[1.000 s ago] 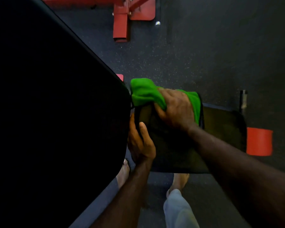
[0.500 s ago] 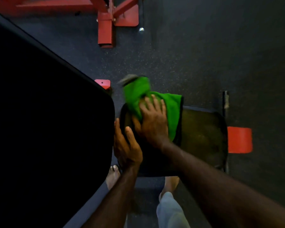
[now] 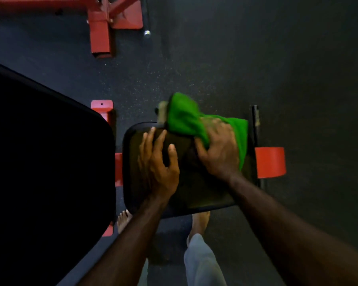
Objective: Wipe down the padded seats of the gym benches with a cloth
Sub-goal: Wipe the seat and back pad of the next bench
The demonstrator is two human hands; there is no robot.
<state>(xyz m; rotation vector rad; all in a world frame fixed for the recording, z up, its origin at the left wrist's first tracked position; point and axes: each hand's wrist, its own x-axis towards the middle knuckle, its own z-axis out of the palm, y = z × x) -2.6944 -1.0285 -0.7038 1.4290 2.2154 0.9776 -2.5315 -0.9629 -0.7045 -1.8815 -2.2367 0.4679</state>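
- Green cloth (image 3: pixel 194 118) lies bunched on the far right part of the small black seat pad (image 3: pixel 205 193), gripped by the right hand (image 3: pixel 217 149).
- The left hand (image 3: pixel 157 159) rests flat, fingers spread, on the pad's left side.
- Wiping looks mid-way; the near half and the large black pad (image 3: pixel 46 151) seem left to do.

Dark padded seat (image 3: pixel 205 195) mid-frame, with a green cloth (image 3: pixel 186 118) bunched over its upper right edge and spilling past the top. Left hand (image 3: pixel 159 162) flat on the pad, right hand (image 3: pixel 217 149) pressing on the cloth. Bigger black backrest pad (image 3: pixel 46 151) filling the left. Speckled dark rubber floor (image 3: pixel 215 58) underneath, red frame feet (image 3: pixel 100 36) planted upper left, bare feet (image 3: pixel 201 221) at bottom.
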